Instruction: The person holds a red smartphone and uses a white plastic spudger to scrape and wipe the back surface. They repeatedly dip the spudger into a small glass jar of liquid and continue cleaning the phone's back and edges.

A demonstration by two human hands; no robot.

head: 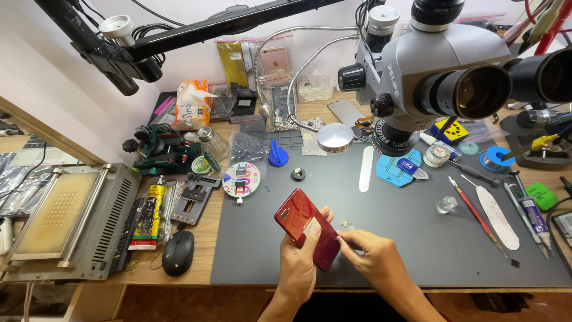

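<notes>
Phone (301,223), red, gripped in left hand (298,262); right hand (369,253) pinching its edge.

A wooden workbench (202,238) stands against a pale wall (36,71); a grey mat (405,238) covers its middle; light falls evenly.

Phone (305,228) on mat (405,238), mouse (177,252) left, microscope (429,65) perhaps behind.
</notes>
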